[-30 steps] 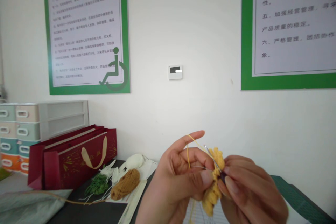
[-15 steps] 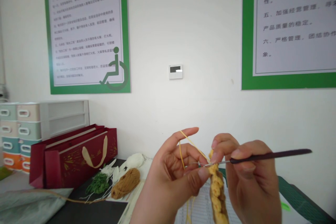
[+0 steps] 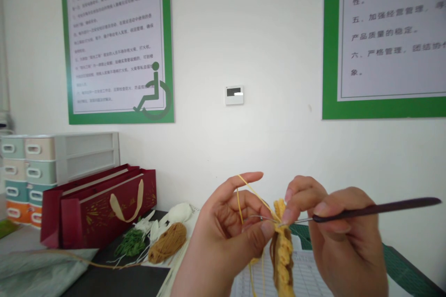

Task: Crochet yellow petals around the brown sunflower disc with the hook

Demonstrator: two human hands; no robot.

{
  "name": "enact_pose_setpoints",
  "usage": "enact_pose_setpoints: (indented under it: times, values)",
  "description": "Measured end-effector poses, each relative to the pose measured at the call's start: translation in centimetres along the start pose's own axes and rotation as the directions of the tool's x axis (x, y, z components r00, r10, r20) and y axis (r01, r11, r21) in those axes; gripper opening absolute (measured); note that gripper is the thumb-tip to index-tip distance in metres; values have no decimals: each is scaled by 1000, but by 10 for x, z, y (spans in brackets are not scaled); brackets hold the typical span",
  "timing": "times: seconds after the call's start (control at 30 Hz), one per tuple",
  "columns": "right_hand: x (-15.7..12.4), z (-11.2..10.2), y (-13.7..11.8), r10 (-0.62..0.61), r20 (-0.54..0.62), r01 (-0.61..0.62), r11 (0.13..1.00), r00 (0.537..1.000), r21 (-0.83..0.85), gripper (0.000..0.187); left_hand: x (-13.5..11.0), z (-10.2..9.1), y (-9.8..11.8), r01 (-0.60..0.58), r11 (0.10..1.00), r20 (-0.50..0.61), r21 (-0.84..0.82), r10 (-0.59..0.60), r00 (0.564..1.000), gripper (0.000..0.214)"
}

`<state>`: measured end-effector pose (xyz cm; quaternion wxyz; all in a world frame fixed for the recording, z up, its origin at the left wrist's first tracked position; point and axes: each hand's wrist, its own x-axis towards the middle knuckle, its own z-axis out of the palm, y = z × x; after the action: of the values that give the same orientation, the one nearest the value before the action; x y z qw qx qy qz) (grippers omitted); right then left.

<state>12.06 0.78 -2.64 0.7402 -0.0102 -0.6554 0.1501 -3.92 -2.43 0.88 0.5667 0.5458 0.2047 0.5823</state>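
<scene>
A yellow and brown crochet strip (image 3: 285, 260) hangs down between my two hands. My left hand (image 3: 233, 232) pinches its upper part between thumb and fingers, and yellow yarn (image 3: 256, 193) loops over the raised index finger down to the work. In my right hand (image 3: 343, 227) is a crochet hook (image 3: 379, 207) with a dark handle and a thin metal shaft. The shaft points left into the top of the strip, and the right fingertips touch the strip there. The hook's very tip is hidden among the stitches and fingers. A thin wire-like strand (image 3: 261, 217) curves beside the left fingers.
Left on the dark table are a brown yarn skein (image 3: 167, 242), green yarn (image 3: 130, 242), a white yarn bundle (image 3: 179, 213) and red gift bags (image 3: 114, 213). Drawer boxes (image 3: 40, 171) stand behind. Printed paper (image 3: 310, 269) and a green mat (image 3: 406, 264) lie beneath my hands.
My right hand and the hook have moved a little to the right, away from the left hand. The strip has turned slightly, and its lower end has shifted left.
</scene>
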Motion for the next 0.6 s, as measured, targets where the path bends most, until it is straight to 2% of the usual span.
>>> enact_pose_setpoints:
  times: [0.13,0.23,0.3,0.4,0.43,0.47,0.5,0.6]
  values:
    - [5,-5,-8,-82,54,90,982,995,-167,7,0,1,0,-3,1000,-15,28,4,1000,65]
    - [10,-10,-19,-149,140,188,925,979,-332,8,1,2,-1,-22,999,-22,50,23,1000,61]
    - [12,-13,-27,-199,266,307,826,943,-473,9,1,2,-2,-42,997,-32,59,44,999,60]
    - [11,-12,-33,-237,431,481,589,871,-649,15,-1,3,-4,-66,997,-66,48,69,995,61]
    - [9,-11,-32,-258,424,494,533,868,-687,18,-1,4,-3,-63,997,-74,35,66,995,63]
    - [6,-9,-28,-340,389,515,508,856,-690,22,-2,5,-3,-57,998,-83,19,58,995,66]
    - [3,-7,-22,-391,278,461,525,877,-716,22,-2,6,-2,-50,999,-94,2,50,994,68]
    - [-8,-6,0,-376,91,346,697,922,-628,15,-1,9,0,-30,997,-130,-65,21,991,74]
